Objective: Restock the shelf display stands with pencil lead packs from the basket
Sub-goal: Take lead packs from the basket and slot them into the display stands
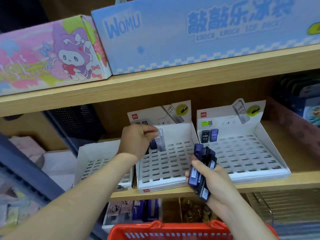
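While the right hand point(213, 181) grips a bundle of lead packs point(199, 163) above the red basket point(173, 233), the left hand point(136, 140) pinches a clear pack point(161, 142) upright at the back of the middle stand point(166, 164).

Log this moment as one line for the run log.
left hand: pinches clear pack at middle stand back row | right hand: grips pack bundle | basket: below shelf
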The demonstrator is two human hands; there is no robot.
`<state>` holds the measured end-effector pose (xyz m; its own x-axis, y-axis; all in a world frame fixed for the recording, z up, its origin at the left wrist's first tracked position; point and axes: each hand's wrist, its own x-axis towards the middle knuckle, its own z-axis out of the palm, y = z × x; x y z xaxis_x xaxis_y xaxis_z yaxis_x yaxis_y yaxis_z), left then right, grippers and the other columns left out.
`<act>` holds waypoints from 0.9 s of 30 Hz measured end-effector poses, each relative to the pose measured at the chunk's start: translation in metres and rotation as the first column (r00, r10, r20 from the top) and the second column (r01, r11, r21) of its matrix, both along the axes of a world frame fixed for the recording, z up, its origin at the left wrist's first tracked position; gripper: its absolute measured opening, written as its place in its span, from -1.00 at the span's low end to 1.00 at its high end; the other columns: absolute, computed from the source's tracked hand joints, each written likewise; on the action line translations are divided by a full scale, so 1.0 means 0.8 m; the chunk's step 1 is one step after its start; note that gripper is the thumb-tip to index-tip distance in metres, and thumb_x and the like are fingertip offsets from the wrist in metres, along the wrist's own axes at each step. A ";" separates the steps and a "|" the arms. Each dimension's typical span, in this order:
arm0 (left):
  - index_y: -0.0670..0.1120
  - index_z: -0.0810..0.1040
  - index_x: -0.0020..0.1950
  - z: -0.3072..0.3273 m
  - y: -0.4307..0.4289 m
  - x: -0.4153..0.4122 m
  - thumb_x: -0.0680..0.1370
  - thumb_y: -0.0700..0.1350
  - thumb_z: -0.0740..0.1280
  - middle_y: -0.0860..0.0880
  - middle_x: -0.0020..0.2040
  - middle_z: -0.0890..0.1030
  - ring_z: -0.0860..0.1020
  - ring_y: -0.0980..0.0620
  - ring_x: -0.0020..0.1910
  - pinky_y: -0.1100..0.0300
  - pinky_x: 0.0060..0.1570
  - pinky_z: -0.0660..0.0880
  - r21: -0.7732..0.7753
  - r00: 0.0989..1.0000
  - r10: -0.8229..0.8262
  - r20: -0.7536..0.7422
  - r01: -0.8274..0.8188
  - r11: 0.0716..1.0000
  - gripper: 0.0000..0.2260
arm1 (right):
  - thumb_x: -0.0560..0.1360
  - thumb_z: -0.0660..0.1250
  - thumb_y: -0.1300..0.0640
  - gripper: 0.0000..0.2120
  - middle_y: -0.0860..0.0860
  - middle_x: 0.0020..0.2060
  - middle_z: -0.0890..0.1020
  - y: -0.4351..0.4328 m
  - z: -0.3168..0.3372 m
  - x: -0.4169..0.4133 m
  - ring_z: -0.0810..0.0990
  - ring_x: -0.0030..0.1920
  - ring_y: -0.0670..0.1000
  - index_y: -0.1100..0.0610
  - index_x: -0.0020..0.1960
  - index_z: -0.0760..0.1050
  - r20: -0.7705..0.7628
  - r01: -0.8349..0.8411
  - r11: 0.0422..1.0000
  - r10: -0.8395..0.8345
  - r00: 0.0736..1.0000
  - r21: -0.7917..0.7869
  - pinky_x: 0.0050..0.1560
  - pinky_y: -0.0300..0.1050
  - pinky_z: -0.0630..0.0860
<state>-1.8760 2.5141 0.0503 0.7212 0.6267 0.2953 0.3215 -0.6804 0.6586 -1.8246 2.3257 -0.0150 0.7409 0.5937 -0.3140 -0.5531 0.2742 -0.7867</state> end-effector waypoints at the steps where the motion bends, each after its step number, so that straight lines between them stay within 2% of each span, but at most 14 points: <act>1: -0.05 0.68 0.07 0.000 -0.001 0.000 0.51 -0.14 0.41 0.04 0.04 0.66 0.53 0.14 0.03 0.28 0.19 0.38 0.026 1.000 -0.008 -0.018 0.009 1.000 -0.84 | 0.47 0.41 0.20 -0.78 0.13 -0.28 0.67 -0.001 -0.001 0.000 0.67 -0.26 0.07 0.16 0.11 0.58 -0.006 -0.004 1.000 0.004 1.000 0.008 -0.26 -0.07 0.58; 5: -0.07 0.66 0.12 -0.001 -0.002 0.011 0.56 -0.17 0.33 -0.02 0.15 0.64 0.52 0.02 0.18 0.25 0.29 0.32 0.108 0.997 -0.037 -0.075 0.045 0.993 -0.82 | 0.41 0.45 0.16 -0.77 0.12 -0.30 0.65 -0.003 -0.002 0.000 0.67 -0.25 0.08 0.19 0.05 0.59 0.009 -0.025 1.000 0.024 1.000 0.016 -0.23 -0.03 0.58; 11: -0.07 0.66 0.10 -0.012 -0.002 0.018 0.56 -0.17 0.33 -0.03 0.09 0.66 0.55 0.02 0.11 0.27 0.17 0.35 0.279 0.995 -0.016 -0.099 0.043 0.959 -0.83 | 0.33 0.49 0.13 -0.72 0.14 -0.30 0.65 -0.007 0.001 -0.004 0.66 -0.27 0.08 0.21 -0.02 0.57 0.056 -0.052 0.999 0.053 0.997 -0.011 -0.22 -0.02 0.60; 13: -0.07 0.67 0.10 -0.013 0.000 0.019 0.57 -0.18 0.31 -0.03 0.08 0.66 0.56 0.01 0.10 0.24 0.16 0.38 0.366 0.990 -0.013 -0.142 0.065 0.929 -0.83 | 0.30 0.50 0.11 -0.67 0.13 -0.30 0.65 -0.008 0.003 -0.005 0.67 -0.27 0.07 0.22 0.00 0.57 0.062 -0.065 0.998 0.066 0.996 -0.022 -0.24 -0.03 0.60; 16: -0.10 0.68 0.04 -0.009 -0.003 0.023 0.58 -0.17 0.28 -0.07 0.05 0.64 0.56 -0.04 0.03 0.21 0.06 0.42 0.505 0.974 0.003 -0.229 0.116 0.856 -0.82 | 0.26 0.52 0.10 -0.59 0.12 -0.29 0.66 -0.008 0.006 -0.007 0.68 -0.26 0.08 0.23 0.05 0.56 0.066 -0.076 0.996 0.078 0.995 -0.040 -0.26 -0.05 0.59; 18: -0.09 0.67 0.03 -0.006 -0.012 0.022 0.59 -0.13 0.26 -0.06 0.04 0.59 0.53 -0.04 0.01 0.21 0.01 0.43 0.513 0.974 0.037 -0.225 0.086 0.854 -0.81 | 0.26 0.52 0.10 -0.58 0.10 -0.29 0.66 -0.008 0.009 -0.008 0.68 -0.27 0.07 0.23 0.06 0.56 0.075 -0.081 0.996 0.084 0.994 -0.044 -0.28 -0.06 0.59; 19: -0.06 0.67 0.03 -0.004 -0.019 0.020 0.59 -0.09 0.26 -0.04 0.02 0.59 0.54 -0.02 -0.01 0.20 0.00 0.46 0.442 0.979 0.032 -0.202 0.063 0.895 -0.81 | 0.26 0.53 0.10 -0.59 0.09 -0.30 0.66 -0.008 0.011 -0.009 0.68 -0.28 0.07 0.23 0.05 0.56 0.082 -0.084 0.995 0.087 0.993 -0.045 -0.29 -0.07 0.59; 20: -0.02 0.67 0.03 -0.002 -0.027 0.016 0.59 -0.06 0.27 0.00 -0.02 0.61 0.55 0.02 -0.06 0.16 -0.01 0.52 0.289 0.986 -0.003 -0.168 0.052 0.956 -0.82 | 0.26 0.53 0.10 -0.60 0.09 -0.30 0.67 -0.008 0.012 -0.010 0.68 -0.28 0.06 0.22 0.04 0.56 0.094 -0.088 0.995 0.092 0.991 -0.047 -0.29 -0.08 0.58; 21: -0.01 0.66 0.03 0.000 -0.036 0.012 0.58 -0.04 0.28 0.03 -0.08 0.64 0.57 0.07 -0.15 0.13 -0.07 0.57 0.050 0.989 -0.062 -0.137 0.070 0.996 -0.83 | 0.25 0.53 0.10 -0.61 0.08 -0.32 0.67 -0.008 0.014 -0.010 0.68 -0.29 0.06 0.21 0.02 0.56 0.111 -0.092 0.994 0.098 0.989 -0.054 -0.30 -0.10 0.58; 22: -0.01 0.65 0.04 0.002 -0.047 0.006 0.58 -0.02 0.30 0.04 -0.15 0.65 0.58 0.11 -0.25 0.14 -0.15 0.60 -0.221 0.983 -0.143 -0.111 0.116 0.968 -0.84 | 0.24 0.53 0.10 -0.61 0.06 -0.33 0.68 -0.007 0.015 -0.011 0.68 -0.30 0.05 0.20 0.00 0.56 0.131 -0.097 0.993 0.105 0.986 -0.065 -0.31 -0.11 0.58; 23: -0.02 0.64 0.07 0.003 -0.057 0.000 0.57 -0.01 0.31 0.01 -0.20 0.65 0.57 0.13 -0.33 0.17 -0.23 0.60 -0.417 0.973 -0.213 -0.091 0.157 0.895 -0.82 | 0.23 0.53 0.09 -0.62 0.05 -0.33 0.68 -0.007 0.016 -0.013 0.68 -0.31 0.04 0.18 0.00 0.56 0.152 -0.102 0.992 0.113 0.982 -0.077 -0.32 -0.13 0.57; 25: -0.03 0.63 0.09 0.001 -0.070 -0.011 0.53 -0.03 0.35 -0.07 -0.18 0.66 0.60 0.11 -0.34 0.21 -0.26 0.59 -0.589 0.957 -0.289 -0.039 0.211 0.780 -0.82 | 0.23 0.53 0.09 -0.62 0.04 -0.29 0.71 -0.007 0.019 -0.015 0.69 -0.31 0.03 0.14 0.02 0.58 0.196 -0.112 0.989 0.129 0.972 -0.095 -0.32 -0.15 0.57; 27: -0.01 0.65 0.07 0.000 -0.075 -0.018 0.51 -0.09 0.39 -0.11 -0.11 0.69 0.65 -0.01 -0.23 0.16 -0.20 0.61 -0.643 0.952 -0.304 0.029 0.251 0.724 -0.84 | 0.23 0.53 0.07 -0.59 0.05 -0.23 0.73 -0.006 0.019 -0.017 0.69 -0.30 0.04 0.12 0.05 0.60 0.229 -0.116 0.989 0.135 0.964 -0.095 -0.31 -0.16 0.57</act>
